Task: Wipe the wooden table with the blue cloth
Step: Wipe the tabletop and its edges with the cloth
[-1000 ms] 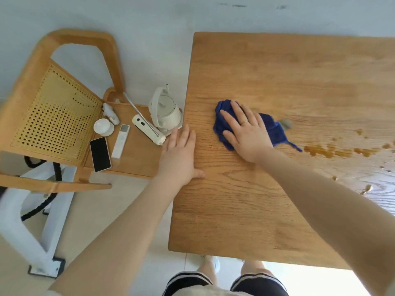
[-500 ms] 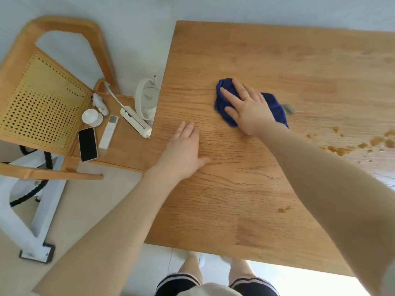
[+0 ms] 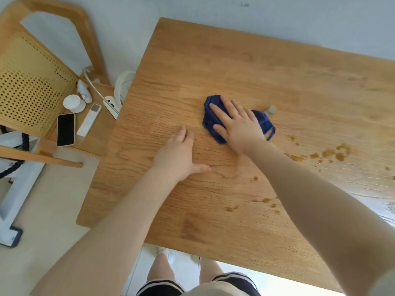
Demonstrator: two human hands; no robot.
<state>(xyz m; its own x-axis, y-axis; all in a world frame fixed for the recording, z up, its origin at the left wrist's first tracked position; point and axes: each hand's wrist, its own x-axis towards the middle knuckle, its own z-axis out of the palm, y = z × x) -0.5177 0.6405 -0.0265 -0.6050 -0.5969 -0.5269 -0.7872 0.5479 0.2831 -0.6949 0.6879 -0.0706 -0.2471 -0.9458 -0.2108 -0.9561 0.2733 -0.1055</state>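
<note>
A crumpled blue cloth (image 3: 209, 118) lies near the middle of the wooden table (image 3: 245, 65). My right hand (image 3: 237, 127) presses flat on top of it, fingers spread, covering most of the cloth. My left hand (image 3: 179, 154) rests palm down on the bare wood just left of the cloth, fingers apart, holding nothing. Brown spill stains (image 3: 333, 154) dot the wood to the right of the cloth, and smaller drops (image 3: 265, 201) sit nearer the front edge. A small grey tag (image 3: 271, 109) sticks out at the cloth's far right.
A wooden chair with a cane back (image 3: 30, 90) stands left of the table. On its seat lie a black phone (image 3: 66, 129), a white remote (image 3: 89, 120), a white cup (image 3: 73, 102) and a white fan (image 3: 121, 88) partly hidden by the table edge.
My right hand and the cloth have slid a little along the wood while the view tilted. My left hand has moved from the table's left edge further onto the surface.
</note>
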